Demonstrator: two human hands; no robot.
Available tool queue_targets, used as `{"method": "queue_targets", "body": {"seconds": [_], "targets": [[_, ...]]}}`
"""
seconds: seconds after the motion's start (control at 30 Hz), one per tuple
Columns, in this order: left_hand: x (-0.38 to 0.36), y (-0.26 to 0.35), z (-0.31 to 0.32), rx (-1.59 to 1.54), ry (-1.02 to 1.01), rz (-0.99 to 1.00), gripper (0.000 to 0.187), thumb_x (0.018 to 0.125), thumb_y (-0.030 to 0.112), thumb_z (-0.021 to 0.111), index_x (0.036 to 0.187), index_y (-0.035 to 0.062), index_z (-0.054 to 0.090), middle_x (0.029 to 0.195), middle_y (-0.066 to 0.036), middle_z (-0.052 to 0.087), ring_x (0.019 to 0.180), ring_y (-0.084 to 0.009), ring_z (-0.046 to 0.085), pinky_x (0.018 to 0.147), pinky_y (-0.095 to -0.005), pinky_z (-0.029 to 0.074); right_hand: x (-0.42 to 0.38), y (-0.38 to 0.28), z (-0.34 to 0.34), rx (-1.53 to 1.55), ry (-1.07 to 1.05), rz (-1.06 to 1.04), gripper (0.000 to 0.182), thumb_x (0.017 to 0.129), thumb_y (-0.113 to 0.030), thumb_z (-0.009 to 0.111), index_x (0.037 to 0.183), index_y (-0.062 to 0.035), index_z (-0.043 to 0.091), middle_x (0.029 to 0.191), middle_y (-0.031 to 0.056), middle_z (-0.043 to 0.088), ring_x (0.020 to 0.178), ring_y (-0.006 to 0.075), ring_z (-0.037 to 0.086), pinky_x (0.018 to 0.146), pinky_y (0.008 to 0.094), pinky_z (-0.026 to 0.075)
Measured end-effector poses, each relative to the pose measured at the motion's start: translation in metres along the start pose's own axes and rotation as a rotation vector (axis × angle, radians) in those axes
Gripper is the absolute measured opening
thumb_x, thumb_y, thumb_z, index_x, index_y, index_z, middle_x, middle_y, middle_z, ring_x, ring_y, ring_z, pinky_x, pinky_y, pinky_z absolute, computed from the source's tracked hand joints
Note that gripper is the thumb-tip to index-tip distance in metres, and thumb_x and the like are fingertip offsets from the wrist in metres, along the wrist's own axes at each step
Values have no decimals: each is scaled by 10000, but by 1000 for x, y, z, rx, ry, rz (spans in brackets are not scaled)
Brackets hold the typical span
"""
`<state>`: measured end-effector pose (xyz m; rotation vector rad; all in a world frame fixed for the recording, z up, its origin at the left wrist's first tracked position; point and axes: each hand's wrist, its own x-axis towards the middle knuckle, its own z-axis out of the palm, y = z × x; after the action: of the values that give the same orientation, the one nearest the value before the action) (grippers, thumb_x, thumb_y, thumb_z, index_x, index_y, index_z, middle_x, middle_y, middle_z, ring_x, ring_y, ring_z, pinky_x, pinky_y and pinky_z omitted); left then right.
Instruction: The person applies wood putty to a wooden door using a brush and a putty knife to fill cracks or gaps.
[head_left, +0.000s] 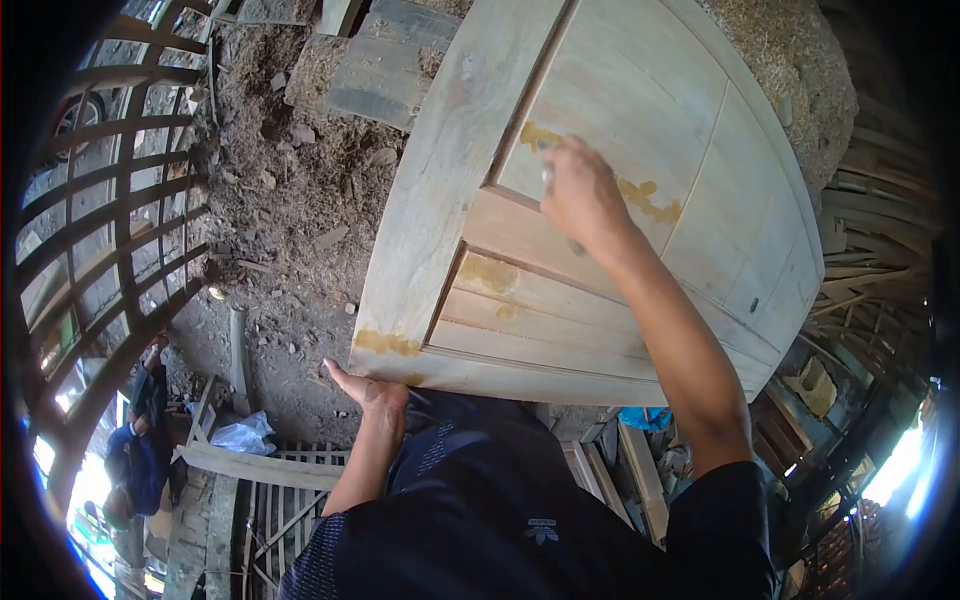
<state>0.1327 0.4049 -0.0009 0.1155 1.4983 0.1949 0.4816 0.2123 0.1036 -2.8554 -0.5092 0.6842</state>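
Observation:
A pale wooden panelled door [430, 200] spreads out before me, its near edge at my body. Yellow-brown smears of filler [388, 343] mark its lower-left corner, the panel joints and the upper panel. My right hand [582, 190] is over the upper panel between two smears, fingers closed round a slim grey hand tool [576, 247]. Only the tool's ends show, so its exact kind is hidden. At the near left corner, my left hand [372, 390] rests by the door's edge with its fingers stretched out, holding nothing.
Wood shavings and dirt cover the ground [290, 200] to the left, with grey boards [385, 70] beyond. A slatted wooden lattice [120, 180] curves along the left side. Another person [140, 450] is at the lower left. Stacked timber [870, 230] lies at the right.

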Motion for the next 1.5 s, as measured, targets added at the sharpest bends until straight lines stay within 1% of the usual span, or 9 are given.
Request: {"method": "queue_targets", "body": {"seconds": [0.47, 0.6, 0.7, 0.77, 0.9, 1.0, 1.1, 1.3, 1.5], "targets": [[-1, 4, -1, -52, -28, -64, 1058, 824, 858, 467, 1541, 81, 422, 1612, -124, 380, 1480, -357, 333, 1244, -560, 179, 8, 54, -2, -77, 56, -469, 586, 761, 184, 574, 1296, -38, 663, 1365, 114, 627, 1050, 355, 667, 931, 442, 557], [-11, 5, 11, -54, 2, -70, 1061, 825, 856, 468, 1547, 81, 412, 1613, -123, 379, 1481, -355, 334, 1245, -554, 180, 8, 54, -7, -76, 28, -445, 496, 778, 151, 579, 1236, -8, 679, 1307, 147, 646, 1035, 353, 663, 913, 449, 550], [-4, 6, 2, -75, -17, -61, 1061, 824, 851, 479, 1550, 80, 408, 1619, -122, 369, 1486, -351, 327, 1246, -548, 182, 16, 32, -38, -378, -360, -96, 374, 799, 108, 589, 1146, 18, 695, 1212, 199, 660, 1047, 372, 656, 916, 450, 538], [-2, 3, 0, -66, -51, -46, 1056, 827, 844, 486, 1551, 79, 404, 1621, -122, 365, 1491, -350, 318, 1244, -549, 188, 26, 30, -29, -48, 19, -221, 245, 816, 49, 608, 1040, 44, 707, 1079, 235, 674, 1009, 404, 658, 897, 466, 538], [-13, 10, 9, -93, -21, -64, 1070, 820, 853, 488, 1555, 81, 395, 1613, -117, 374, 1483, -344, 330, 1251, -548, 165, 21, -3, 11, -95, 146, -60, 194, 824, 7, 637, 998, 40, 716, 1003, 249, 675, 968, 430, 656, 889, 481, 529], [-18, 26, 2, -93, -67, -93, 1053, 841, 854, 459, 1549, 77, 393, 1562, -113, 442, 1449, -313, 381, 1242, -518, 169, 14, -14, -21, -4, -286, 21, 148, 837, -31, 641, 945, 20, 728, 995, 265, 673, 966, 415, 668, 892, 486, 522], [-21, 44, 11, 297, 138, 355, 919, 966, 754, 355, 1516, 19, 388, 1507, -157, 482, 1441, -310, 386, 1218, -508, 191, 32, -3, -8, -5, 94, -96, 178, 849, 2, 603, 969, 28, 732, 1013, 265, 680, 952, 411, 676, 882, 488, 527], [-37, 43, 84, 476, -295, 1260, 621, 1080, 514, 319, 1433, 14, 427, 1342, -147, 581, 1319, -274, 515, 1159, -462, 325, -16, -29, -29, 147, -288, -198, 214, 936, -27, 606, 1109, 62, 695, 989, 240, 691, 893, 356, 699, 823, 417, 569], [-80, -10, 146, 823, -936, 377, 388, 1076, 208, 487, 1401, 2, 533, 1244, -98, 632, 1176, -182, 568, 1038, -323, 434, -65, -26, -15, 1292, -251, 145, 306, 1037, -71, 577, 1319, 48, 587, 969, 98, 667, 800, 139, 688, 648, 264, 574]]}}
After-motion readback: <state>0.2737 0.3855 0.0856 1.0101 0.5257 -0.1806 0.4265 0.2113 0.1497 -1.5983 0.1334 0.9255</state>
